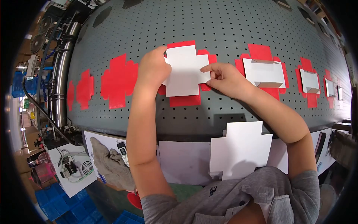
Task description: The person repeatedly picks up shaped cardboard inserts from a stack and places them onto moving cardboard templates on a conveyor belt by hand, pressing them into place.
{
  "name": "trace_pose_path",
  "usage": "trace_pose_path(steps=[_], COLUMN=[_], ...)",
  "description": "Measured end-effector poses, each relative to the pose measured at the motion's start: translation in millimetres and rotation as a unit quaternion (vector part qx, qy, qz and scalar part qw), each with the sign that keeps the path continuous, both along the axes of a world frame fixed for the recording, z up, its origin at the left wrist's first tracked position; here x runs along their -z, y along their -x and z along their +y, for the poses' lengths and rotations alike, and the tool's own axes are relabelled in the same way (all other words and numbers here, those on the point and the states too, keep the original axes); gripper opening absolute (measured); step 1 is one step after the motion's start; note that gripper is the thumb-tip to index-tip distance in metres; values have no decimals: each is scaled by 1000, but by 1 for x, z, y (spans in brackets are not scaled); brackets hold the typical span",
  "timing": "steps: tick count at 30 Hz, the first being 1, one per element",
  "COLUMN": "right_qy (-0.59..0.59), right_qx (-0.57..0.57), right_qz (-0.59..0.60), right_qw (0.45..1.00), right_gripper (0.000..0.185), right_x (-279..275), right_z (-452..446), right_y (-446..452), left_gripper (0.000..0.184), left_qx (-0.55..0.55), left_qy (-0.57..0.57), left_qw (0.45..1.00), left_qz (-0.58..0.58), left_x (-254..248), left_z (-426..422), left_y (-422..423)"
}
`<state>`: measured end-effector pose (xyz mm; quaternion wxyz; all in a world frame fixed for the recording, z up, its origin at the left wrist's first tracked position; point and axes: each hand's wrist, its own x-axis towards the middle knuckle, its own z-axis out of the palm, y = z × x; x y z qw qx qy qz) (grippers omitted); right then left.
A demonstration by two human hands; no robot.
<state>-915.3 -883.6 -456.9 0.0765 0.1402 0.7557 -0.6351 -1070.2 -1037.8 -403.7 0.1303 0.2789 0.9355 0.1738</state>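
A white cross-shaped card (183, 72) lies over a red cross-shaped sheet (185, 101) on the grey perforated surface. My left hand (154, 69) is closed at the card's left flap, its fingertips partly hidden. At the right flap, my right hand (223, 78) pinches the card's edge between thumb and fingers. Further right, a white card with raised flaps (264, 72) sits on another red sheet (260, 49). Nearer my body is a stack of flat white cross-shaped cards (240, 149).
Red sheets (118, 82) line the surface (179, 123) at left; smaller white pieces (310, 81) on red stand at right. A metal roller (63, 74) borders the left side. Below are a grey cloth (112, 164), a handheld device (122, 149) and blue bins (61, 201).
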Motion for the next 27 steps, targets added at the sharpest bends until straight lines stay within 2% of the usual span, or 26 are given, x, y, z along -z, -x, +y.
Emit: trace_pose_path(steps=[2,12,15,20,27], right_qy=[-18,-35,-45,-62,-72], right_qx=[3,27,25,25,39], right_qz=[-3,-7,-12,-14,-15], right_qw=[1000,999,999,998,997], right_gripper=[36,37,37,37,41], right_x=[-2,4,4,8,11], right_z=[3,11,16,18,24], right_y=[-4,-11,-15,-19,-27], left_gripper=[55,54,54,53,56], left_qx=[29,45,72,78,91], left_qy=[-26,-12,-15,41,42], left_qw=[998,999,997,996,995], left_qz=[39,-25,11,7,5], left_x=[4,11,16,14,22], left_z=[1,10,15,25,31], left_y=[-3,1,-1,-4,-8])
